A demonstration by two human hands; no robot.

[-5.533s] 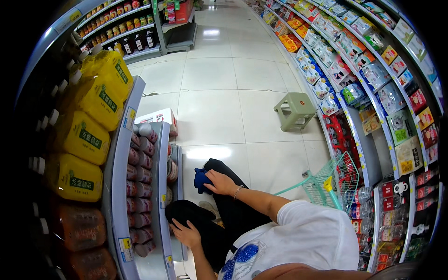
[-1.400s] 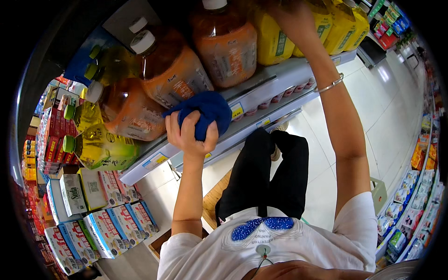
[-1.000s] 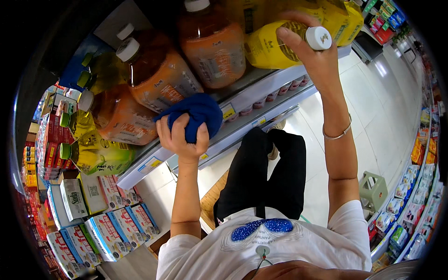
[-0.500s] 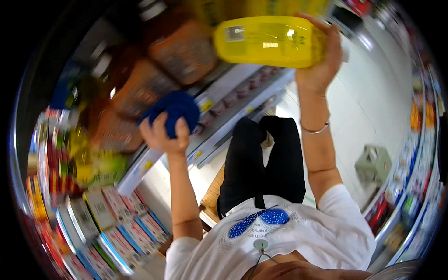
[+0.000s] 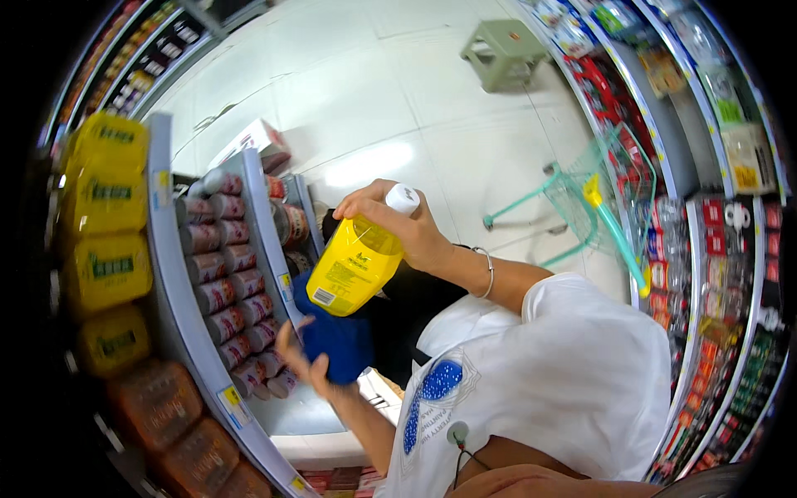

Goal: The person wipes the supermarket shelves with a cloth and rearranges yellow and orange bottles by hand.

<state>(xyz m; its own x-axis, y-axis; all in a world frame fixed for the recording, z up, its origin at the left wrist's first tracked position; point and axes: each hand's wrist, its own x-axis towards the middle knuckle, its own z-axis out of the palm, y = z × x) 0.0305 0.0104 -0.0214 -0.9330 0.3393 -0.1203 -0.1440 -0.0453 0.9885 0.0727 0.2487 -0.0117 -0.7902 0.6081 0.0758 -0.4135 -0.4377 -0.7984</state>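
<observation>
A yellow bottle (image 5: pixel 353 270) of clear, shiny plastic with a white cap (image 5: pixel 403 199) is in my right hand (image 5: pixel 407 224), whose fingers wrap round its neck and shoulder. It tilts, with its cap up and away from me and its base toward my left hand. Down to the left, my left hand (image 5: pixel 311 361) holds a blue cloth (image 5: pixel 339 344), partly hidden behind the bottle's lower end. My left fingers are slightly blurred. Whether cloth and bottle touch I cannot tell.
Left of my hands are shelves holding several yellow bottles (image 5: pixel 112 199), brown bottles (image 5: pixel 158 402) and rows of jars (image 5: pixel 220 295). A green stool (image 5: pixel 502 50) stands on the tiled floor (image 5: pixel 365 91). A teal wheeled basket (image 5: pixel 585 199) is by the packed right-hand shelves (image 5: pixel 677 290).
The view has swung round toward the aisle. My right hand has brought the yellow bottle down and in toward my body, close to the blue cloth in my left hand. The bottle now tilts cap up.
</observation>
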